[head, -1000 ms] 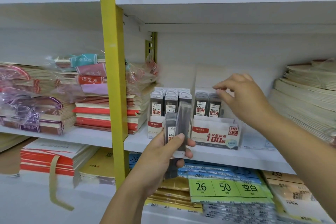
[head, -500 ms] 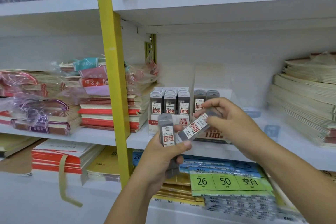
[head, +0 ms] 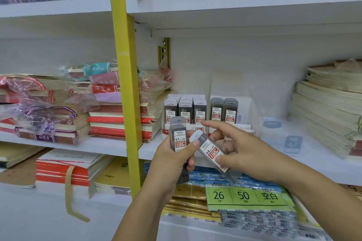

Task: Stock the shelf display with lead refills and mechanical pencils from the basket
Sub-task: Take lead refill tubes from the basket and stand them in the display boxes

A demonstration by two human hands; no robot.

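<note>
My left hand grips a small stack of grey lead refill cases, the front one marked 0.7 and standing upright. My right hand pinches a separate 0.5 refill case, tilted with its white cap toward the upper left, right beside the stack. Behind the hands on the middle shelf stand two display boxes: the left display box is packed with 0.5 refills, the right display box shows two 0.7 refills at its front left. No basket or mechanical pencils are visible.
A yellow upright post divides the shelving left of the displays. Stacks of notebooks lie left of the post and another notebook stack at the far right. A clear acrylic stand sits right of the displays. Paper packs fill the lower shelf.
My right hand came back from the right display box to my left hand, took one refill case out of the stack and has now turned it and drawn it lower right.
</note>
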